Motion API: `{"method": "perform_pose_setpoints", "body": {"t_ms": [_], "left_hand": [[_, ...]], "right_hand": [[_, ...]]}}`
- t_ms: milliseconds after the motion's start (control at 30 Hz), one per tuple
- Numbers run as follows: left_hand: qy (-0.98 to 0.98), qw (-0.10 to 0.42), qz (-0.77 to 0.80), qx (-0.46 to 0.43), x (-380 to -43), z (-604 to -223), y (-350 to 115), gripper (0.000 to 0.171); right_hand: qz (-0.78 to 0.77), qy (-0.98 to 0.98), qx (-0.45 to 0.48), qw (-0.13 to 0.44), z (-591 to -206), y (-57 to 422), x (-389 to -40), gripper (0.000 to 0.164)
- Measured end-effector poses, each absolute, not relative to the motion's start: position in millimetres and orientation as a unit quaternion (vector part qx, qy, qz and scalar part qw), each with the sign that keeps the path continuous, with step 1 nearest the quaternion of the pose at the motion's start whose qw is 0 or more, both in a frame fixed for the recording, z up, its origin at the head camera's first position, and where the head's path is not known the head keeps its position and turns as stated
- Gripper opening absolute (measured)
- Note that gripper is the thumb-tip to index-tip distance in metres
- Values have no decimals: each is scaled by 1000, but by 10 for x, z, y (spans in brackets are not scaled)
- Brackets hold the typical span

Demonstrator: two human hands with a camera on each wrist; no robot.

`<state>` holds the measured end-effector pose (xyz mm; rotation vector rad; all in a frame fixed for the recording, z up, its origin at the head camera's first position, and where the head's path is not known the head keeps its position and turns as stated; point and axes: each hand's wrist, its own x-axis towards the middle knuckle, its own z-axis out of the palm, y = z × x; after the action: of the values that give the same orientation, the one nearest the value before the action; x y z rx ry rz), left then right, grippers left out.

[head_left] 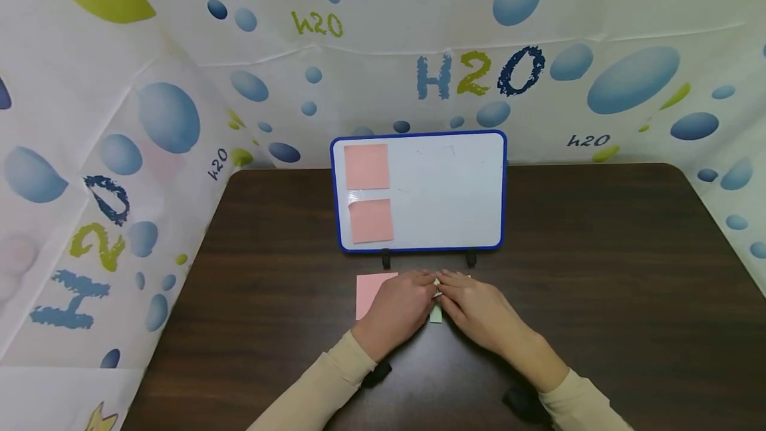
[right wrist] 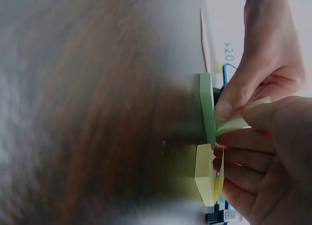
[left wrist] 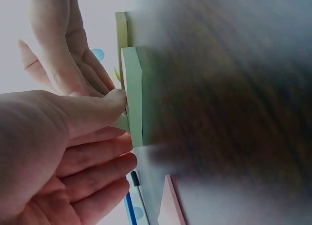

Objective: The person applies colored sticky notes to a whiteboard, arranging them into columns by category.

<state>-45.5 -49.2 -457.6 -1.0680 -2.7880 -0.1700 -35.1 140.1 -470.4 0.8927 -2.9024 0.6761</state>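
A green sticky note pad (head_left: 436, 315) lies on the table, mostly covered by the hands in the head view. My left hand (head_left: 402, 308) holds it, the thumb resting on its top and the fingers along its far side, as the left wrist view shows. With thumb and fingers my right hand (head_left: 485, 311) pinches the green top sheet (right wrist: 239, 122), which is bent up from the pad. Beside the green pad is a yellow sticky note pad (right wrist: 204, 173), its top sheet curling up. Left of the hands lies a pink sticky note pad (head_left: 372, 292).
Behind the hands stands a blue-framed whiteboard (head_left: 445, 191) on black feet. An upper pink note (head_left: 366, 166) and a lower pink note (head_left: 371, 221) are stuck on its left side. A printed curtain (head_left: 371, 72) hangs behind the dark wooden table (head_left: 263, 271).
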Motion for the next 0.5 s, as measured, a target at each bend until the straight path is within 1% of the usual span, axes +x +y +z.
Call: {"method": "perform_pose_setpoints", "body": {"t_ms": [300, 400, 500], "left_hand": [[-927, 78, -69, -360, -460, -4581, -511, 17], [-928, 68, -74, -359, -469, -4568, -505, 16], [-930, 57, -74, -354, -478, -4555, -509, 17]], "right_hand": [[222, -938, 266, -31, -4633, 1399, -281, 40], [217, -939, 264, -31, -4581, 1426, -249, 40], [206, -941, 269, -20, -4533, 1443, -232, 35]]}}
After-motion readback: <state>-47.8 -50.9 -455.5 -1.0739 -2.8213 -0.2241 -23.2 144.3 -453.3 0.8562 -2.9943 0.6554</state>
